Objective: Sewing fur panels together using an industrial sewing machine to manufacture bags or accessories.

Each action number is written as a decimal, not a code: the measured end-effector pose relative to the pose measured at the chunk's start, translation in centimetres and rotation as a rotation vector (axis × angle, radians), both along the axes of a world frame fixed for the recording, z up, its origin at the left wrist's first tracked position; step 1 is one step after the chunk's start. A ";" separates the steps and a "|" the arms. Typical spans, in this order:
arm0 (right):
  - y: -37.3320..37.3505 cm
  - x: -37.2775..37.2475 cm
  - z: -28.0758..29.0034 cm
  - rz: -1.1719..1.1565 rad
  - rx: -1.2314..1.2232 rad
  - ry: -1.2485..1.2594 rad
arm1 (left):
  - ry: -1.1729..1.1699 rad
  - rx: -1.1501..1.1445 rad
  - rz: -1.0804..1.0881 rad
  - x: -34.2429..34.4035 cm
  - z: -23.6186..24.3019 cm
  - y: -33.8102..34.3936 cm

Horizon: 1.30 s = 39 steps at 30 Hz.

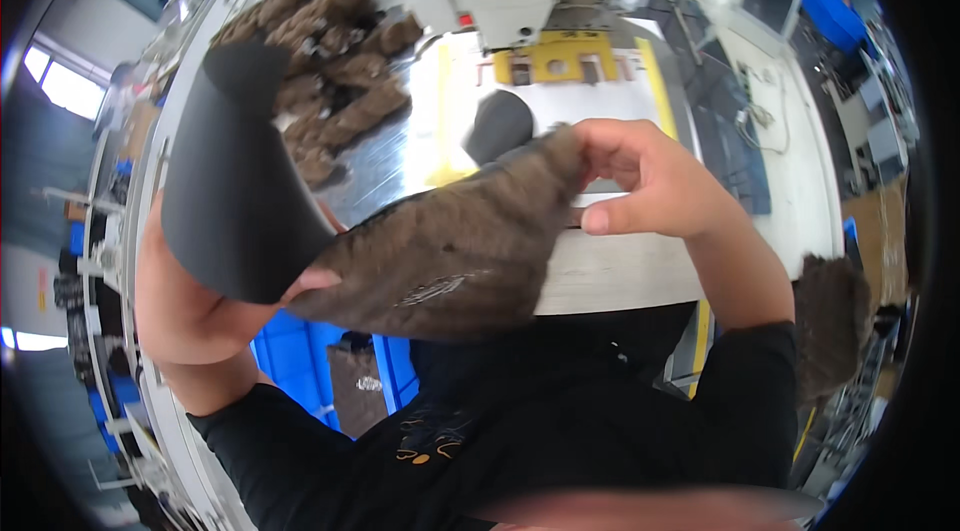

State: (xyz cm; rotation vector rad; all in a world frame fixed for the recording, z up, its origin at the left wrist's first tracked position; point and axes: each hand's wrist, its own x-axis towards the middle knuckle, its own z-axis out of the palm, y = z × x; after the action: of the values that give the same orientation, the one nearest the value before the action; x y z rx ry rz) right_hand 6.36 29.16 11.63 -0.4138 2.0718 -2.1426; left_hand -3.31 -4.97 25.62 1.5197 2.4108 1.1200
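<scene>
Brown fur piece (pixel 450 256) slung aslant between your hands, above the surface's (pixel 625 276) front edge.
Its long axis rises from your left hand (pixel 315 281), thumb pressed on the near end, to your right hand (pixel 650 181), fingers curled on the far corner. A curved grey sheet (pixel 235 181) blocks your left fingers; a fur pile (pixel 340 61) lies toward the far-left corner.
</scene>
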 end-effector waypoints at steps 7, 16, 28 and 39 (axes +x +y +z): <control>1.2 4.7 1.2 -0.524 -0.101 0.265 | -0.571 0.315 -0.122 -3.0 -5.5 6.2; 1.4 8.5 1.0 -0.600 0.453 0.778 | -0.482 0.271 -0.079 -1.7 -11.1 7.3; 2.9 9.7 1.0 -0.525 0.227 0.409 | -0.422 0.215 -0.227 -1.8 -9.7 6.9; 5.7 0.8 -8.1 -0.423 -0.004 -0.437 | -1.024 -0.124 -0.065 -8.9 -23.1 14.5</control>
State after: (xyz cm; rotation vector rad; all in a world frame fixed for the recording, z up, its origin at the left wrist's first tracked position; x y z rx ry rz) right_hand 7.13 34.83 3.58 0.4985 2.0207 -2.1834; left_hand -12.22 9.51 2.48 0.6749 1.6506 1.2613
